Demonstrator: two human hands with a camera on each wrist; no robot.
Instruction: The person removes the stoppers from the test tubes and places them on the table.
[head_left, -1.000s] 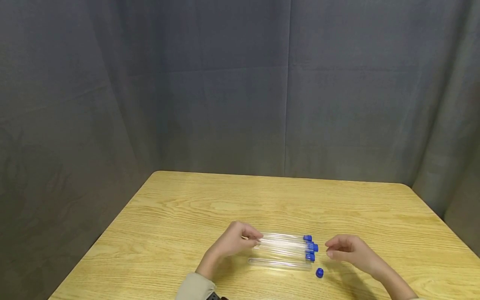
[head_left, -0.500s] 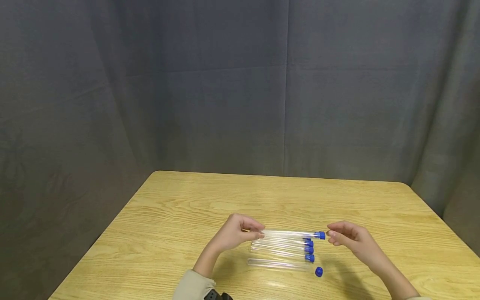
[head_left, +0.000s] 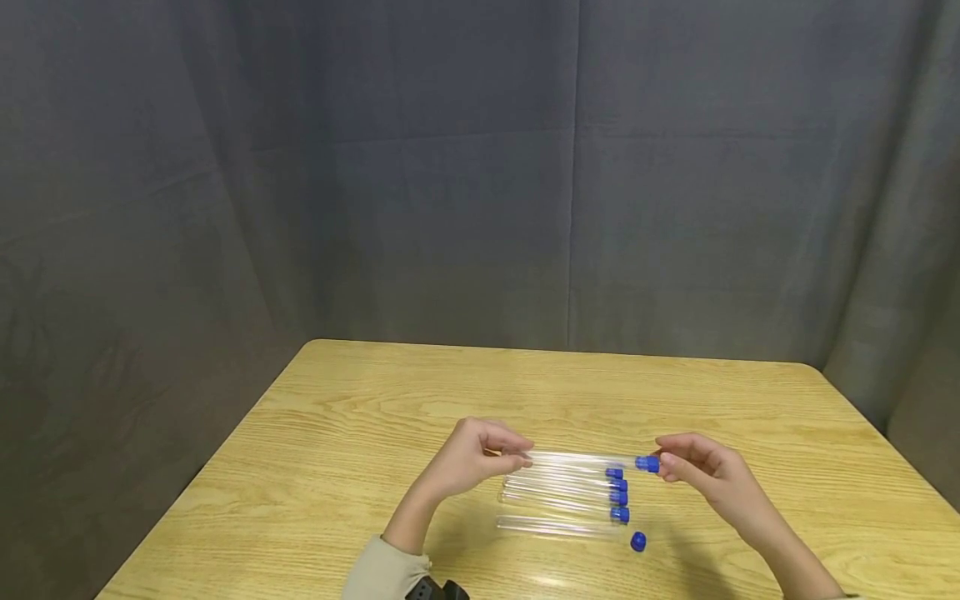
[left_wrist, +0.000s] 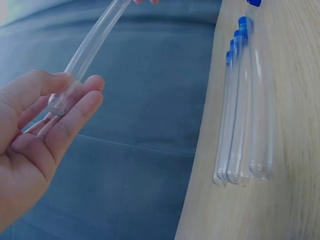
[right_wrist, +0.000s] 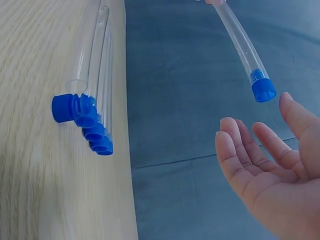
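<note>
My left hand [head_left: 474, 460] pinches the rounded end of a clear test tube [left_wrist: 92, 50] between thumb and fingers, raised above the table. At the tube's far end sits a blue cap [right_wrist: 263, 90]. My right hand [head_left: 711, 477] is beside that cap, fingers loosely bent and thumb apart; in the right wrist view a gap shows between them. Below, several capped test tubes [head_left: 558, 502] lie side by side on the table. Nearer me lies an uncapped test tube [head_left: 558, 527], with a loose blue cap [head_left: 638, 542] off its open end.
The wood-grain table [head_left: 360, 400] has rounded far corners. Grey curtains [head_left: 450, 208] hang behind it and along both sides. A dark strap device [head_left: 437, 590] is on my left wrist by the light sleeve [head_left: 386, 571].
My left hand has raised the capped test tube up and away from the row, clear of the others. The right hand has moved up with it, staying by the cap.
</note>
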